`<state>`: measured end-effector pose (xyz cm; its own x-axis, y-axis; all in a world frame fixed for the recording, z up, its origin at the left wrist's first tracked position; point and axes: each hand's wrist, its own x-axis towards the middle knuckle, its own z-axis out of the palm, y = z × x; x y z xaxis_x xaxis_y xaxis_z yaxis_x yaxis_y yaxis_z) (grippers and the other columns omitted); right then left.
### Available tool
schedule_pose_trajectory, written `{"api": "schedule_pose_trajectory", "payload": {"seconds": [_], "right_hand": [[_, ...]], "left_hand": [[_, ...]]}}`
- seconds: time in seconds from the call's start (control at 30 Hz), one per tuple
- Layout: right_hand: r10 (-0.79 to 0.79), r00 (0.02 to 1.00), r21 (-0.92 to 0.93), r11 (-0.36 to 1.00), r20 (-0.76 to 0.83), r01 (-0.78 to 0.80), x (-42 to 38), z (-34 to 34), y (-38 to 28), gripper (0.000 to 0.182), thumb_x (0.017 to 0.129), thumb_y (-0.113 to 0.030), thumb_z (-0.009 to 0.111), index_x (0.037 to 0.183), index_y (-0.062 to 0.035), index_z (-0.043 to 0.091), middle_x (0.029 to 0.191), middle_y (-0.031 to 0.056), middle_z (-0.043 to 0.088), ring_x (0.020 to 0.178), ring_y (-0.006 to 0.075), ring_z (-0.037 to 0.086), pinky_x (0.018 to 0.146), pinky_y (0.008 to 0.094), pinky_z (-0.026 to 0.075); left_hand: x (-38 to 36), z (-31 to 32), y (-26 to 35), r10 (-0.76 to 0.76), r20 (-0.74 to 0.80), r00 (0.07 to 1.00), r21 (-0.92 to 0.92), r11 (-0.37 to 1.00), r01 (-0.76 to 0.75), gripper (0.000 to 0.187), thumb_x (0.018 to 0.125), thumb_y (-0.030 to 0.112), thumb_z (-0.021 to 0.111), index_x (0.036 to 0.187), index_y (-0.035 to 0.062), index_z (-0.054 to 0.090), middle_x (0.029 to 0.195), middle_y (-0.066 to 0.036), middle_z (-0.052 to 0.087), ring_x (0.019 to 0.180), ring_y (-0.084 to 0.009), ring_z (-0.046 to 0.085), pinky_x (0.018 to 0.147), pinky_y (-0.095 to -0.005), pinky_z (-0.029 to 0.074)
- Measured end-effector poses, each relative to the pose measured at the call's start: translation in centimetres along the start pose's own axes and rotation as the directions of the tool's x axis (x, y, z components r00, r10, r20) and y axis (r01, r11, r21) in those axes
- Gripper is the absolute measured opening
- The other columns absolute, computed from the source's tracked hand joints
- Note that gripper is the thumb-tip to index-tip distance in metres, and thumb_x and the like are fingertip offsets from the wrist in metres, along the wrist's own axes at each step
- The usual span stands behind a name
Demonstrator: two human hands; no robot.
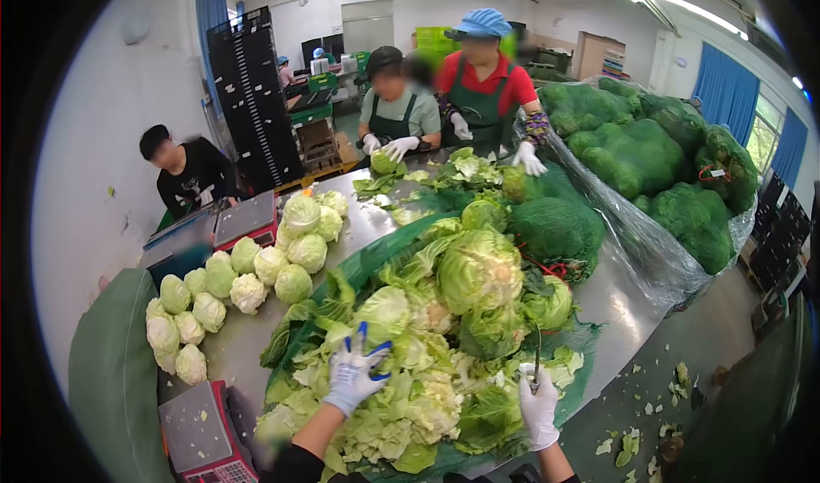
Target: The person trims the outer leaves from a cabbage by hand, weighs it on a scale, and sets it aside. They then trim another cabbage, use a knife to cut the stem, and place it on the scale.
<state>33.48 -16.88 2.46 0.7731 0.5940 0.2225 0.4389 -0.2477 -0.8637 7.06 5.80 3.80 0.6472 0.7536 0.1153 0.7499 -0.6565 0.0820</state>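
Observation:
My left hand [352, 374], in a white glove with blue fingertips, has its fingers spread at the lower side of a pale green cabbage [382, 309], on top of a heap of loose leaves [401, 410]. Closed around a knife [537, 352] is my right hand [539, 408], in a white glove; the thin blade points away from me. Just beyond the knife lies a cabbage [551, 302]. A larger cabbage [480, 269] rests in the middle of the pile, on green netting [376, 257].
Trimmed cabbages [271, 263] sit at the left of the metal table [628, 269], near a red-framed scale [201, 432]. Two aproned people work across the table; another person stands at left. Bagged cabbages [641, 154] fill a plastic-lined container at right. Leaf scraps [628, 447] litter the floor.

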Motion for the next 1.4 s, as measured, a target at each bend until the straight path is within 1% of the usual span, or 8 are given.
{"api": "schedule_pose_trajectory", "payload": {"seconds": [0.27,0.43,0.63,0.83,1.1,1.23,1.37,1.4], "right_hand": [[0.009,0.988,0.195,0.98,0.156,-0.04,7.4,-1.8,1.3,0.021,0.09,-0.014,0.063,0.109,-0.005,0.063,0.087,0.0079,0.068,0.075,0.014,0.063,0.072,0.0289,0.05],[-0.038,0.974,0.278,0.96,0.225,-0.027,13.6,-0.2,1.5,0.031,0.09,-0.014,0.063,0.119,-0.0052,0.061,0.092,0.006,0.068,0.075,0.0108,0.059,0.073,0.0254,0.048],[0.084,0.924,0.513,0.811,0.372,-0.28,18.6,3.3,0.7,0.058,0.086,-0.022,0.072,0.131,0.0041,0.047,0.069,-0.0008,0.055,0.047,0.0074,0.047,0.042,0.0251,0.037],[0.116,0.829,0.471,0.776,0.548,-0.42,19.7,2.8,-0.9,0.05,0.083,-0.021,0.074,0.121,0.0035,0.051,0.07,0.0004,0.054,0.049,0.0079,0.047,0.044,0.024,0.039],[0.03,0.802,0.539,0.726,0.597,-0.428,19.9,3.6,-0.8,0.032,0.084,-0.017,0.072,0.108,-0.0005,0.058,0.072,-0.0005,0.057,0.05,0.0061,0.048,0.044,0.0228,0.039],[0.021,0.78,0.508,0.748,0.626,-0.427,18.7,1.4,-3.7,0.041,0.082,-0.016,0.075,0.117,-0.0048,0.057,0.072,-0.0025,0.056,0.051,0.006,0.044,0.046,0.0235,0.038],[-0.087,0.705,0.482,0.787,0.704,-0.384,16.6,-0.4,-7.9,0.049,0.08,-0.02,0.077,0.123,-0.0068,0.057,0.073,-0.0031,0.057,0.055,0.0052,0.048,0.05,0.0223,0.041],[-0.168,0.684,0.464,0.842,0.71,-0.275,16.0,0.3,-7.7,0.052,0.08,-0.024,0.078,0.125,-0.0073,0.057,0.071,-0.0027,0.057,0.057,0.005,0.05,0.052,0.0216,0.042]], "left_hand": [[3.9,-3.6,0.3,-0.031,0.359,0.933,-0.065,0.996,0.058,0.068,0.073,0.06,0.066,0.136,0.0404,0.048,0.154,-0.019,0.019,0.13,-0.0459,0.037,0.107,-0.0482,0.034],[5.1,-9.0,4.9,-0.059,-0.215,0.975,-0.328,0.945,-0.015,0.055,0.083,0.04,0.067,0.133,0.019,0.055,0.136,-0.019,0.05,0.123,-0.0345,0.05,0.102,-0.041,0.04],[11.7,-1.5,7.1,-0.071,0.226,0.972,-0.974,-0.053,0.222,0.051,0.094,0.021,0.06,0.139,0.0056,0.044,0.126,-0.007,0.057,0.1,-0.0165,0.061,0.079,-0.0303,0.053],[18.0,-2.7,9.9,-0.021,0.355,0.935,-0.935,0.018,0.355,0.065,0.097,0.04,0.052,0.15,0.017,0.025,0.125,-0.005,0.053,0.073,-0.0123,0.055,0.067,-0.0307,0.053],[18.1,-0.8,9.6,-0.044,0.111,0.993,-0.926,0.359,0.119,0.063,0.099,0.043,0.044,0.147,0.0055,0.03,0.143,-0.014,0.042,0.128,-0.0201,0.041,0.107,-0.0292,0.031],[15.1,0.5,9.1,-0.093,-0.041,0.995,-0.964,0.266,-0.015,0.06,0.101,0.036,0.043,0.142,-0.0062,0.032,0.147,-0.016,0.037,0.136,-0.0192,0.033,0.112,-0.0283,0.022],[7.6,-3.1,9.2,-0.298,0.003,0.954,-0.936,-0.337,-0.102,0.059,0.093,0.026,0.059,0.143,0.0031,0.037,0.133,-0.012,0.051,0.117,-0.025,0.052,0.102,-0.0334,0.041],[5.3,-4.1,8.8,-0.35,-0.034,0.936,-0.99,-0.118,-0.08,0.058,0.095,0.027,0.055,0.143,0.0015,0.034,0.138,-0.013,0.046,0.124,-0.0244,0.045,0.106,-0.0337,0.035]]}}
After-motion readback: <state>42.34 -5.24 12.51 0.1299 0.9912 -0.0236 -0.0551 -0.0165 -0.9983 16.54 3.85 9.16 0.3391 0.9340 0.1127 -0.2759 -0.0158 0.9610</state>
